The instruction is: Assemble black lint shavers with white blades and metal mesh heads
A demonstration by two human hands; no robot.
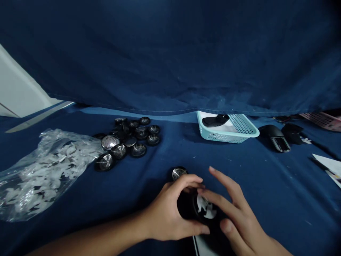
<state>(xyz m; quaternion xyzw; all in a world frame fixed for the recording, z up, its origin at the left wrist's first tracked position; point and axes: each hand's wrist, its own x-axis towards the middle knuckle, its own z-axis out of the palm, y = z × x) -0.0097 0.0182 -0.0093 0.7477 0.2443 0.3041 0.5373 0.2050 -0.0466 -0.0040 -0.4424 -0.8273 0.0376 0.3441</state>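
My left hand (170,213) curls round a black device (188,209) low in the middle of the blue cloth, fingers wrapped over its top. My right hand (234,217) presses on the same device from the right, index finger on a white star-shaped part (205,208) seated in a round recess. One round metal mesh cap (179,173) lies just beyond my left fingertips.
A pile of several round mesh caps (128,140) lies at the left middle. A clear bag of white parts (45,170) lies far left. A pale teal basket (229,133) holds a black piece, and black housings (277,138) lie at the right.
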